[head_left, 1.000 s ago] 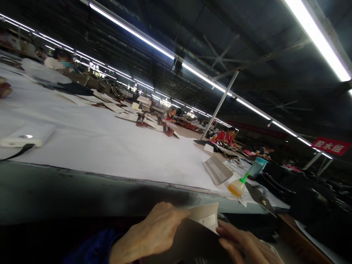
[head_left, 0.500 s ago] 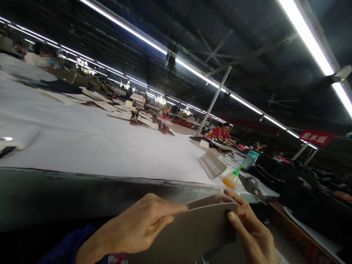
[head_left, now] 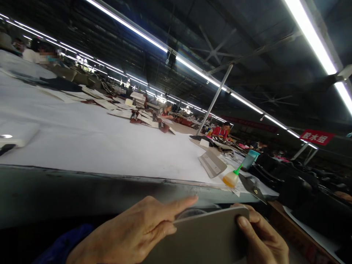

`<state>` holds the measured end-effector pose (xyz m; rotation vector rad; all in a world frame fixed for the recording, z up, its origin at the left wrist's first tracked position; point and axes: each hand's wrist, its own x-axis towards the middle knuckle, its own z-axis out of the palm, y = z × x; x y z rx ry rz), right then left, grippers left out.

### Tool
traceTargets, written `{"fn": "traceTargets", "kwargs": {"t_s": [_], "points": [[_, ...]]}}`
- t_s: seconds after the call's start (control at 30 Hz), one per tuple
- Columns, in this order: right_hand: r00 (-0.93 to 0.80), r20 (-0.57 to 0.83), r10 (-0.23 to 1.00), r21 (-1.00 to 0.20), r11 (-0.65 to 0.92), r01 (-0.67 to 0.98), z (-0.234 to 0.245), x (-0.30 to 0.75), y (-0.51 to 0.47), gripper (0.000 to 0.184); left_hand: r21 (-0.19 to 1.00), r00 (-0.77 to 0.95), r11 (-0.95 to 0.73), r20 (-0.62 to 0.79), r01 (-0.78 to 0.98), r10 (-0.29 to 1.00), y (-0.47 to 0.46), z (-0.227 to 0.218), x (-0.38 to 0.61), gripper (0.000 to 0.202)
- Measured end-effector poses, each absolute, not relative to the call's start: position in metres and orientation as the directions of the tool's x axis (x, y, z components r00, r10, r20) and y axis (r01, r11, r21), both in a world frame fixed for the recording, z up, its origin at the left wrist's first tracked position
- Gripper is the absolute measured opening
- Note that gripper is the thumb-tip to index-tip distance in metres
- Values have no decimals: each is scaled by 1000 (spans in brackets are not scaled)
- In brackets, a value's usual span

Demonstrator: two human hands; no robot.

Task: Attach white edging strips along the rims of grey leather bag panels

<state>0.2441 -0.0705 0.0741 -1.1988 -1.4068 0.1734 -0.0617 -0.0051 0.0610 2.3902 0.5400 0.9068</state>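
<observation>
A grey-brown, leather-like panel [head_left: 209, 234] with a pale edge and a rounded corner stands tilted in front of me, below the table edge. My right hand [head_left: 262, 234] pinches that rounded corner, the thumb on the near face and the fingers behind. At the panel's left part is my left hand [head_left: 129, 229]. Its thumb lies on the near side of the upper edge, while the index finger stretches out beyond it. How firmly the left hand grips is hard to see. The panel's lower part runs out of view.
The white-covered table [head_left: 110, 150] spans the view beyond my hands. On its right stand a squeeze bottle [head_left: 231, 179] of amber liquid, a blue-lidded container [head_left: 249, 160] and a grey-brown piece [head_left: 213, 164]. Stacked cut pieces [head_left: 143, 115] lie farther back. Other people work in the distance.
The panel and my right hand have shifted right and slightly down. My left index finger points farther right, above the edge. The second layer behind the panel's top edge no longer shows clearly.
</observation>
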Motion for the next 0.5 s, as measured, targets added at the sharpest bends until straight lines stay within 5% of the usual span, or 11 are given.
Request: {"fn": "traceTargets", "kwargs": {"t_s": [0.5], "points": [[133, 809, 573, -479, 510, 715, 81, 227, -73, 3, 619, 669, -752, 463, 226, 582, -10, 55, -64, 35]]}}
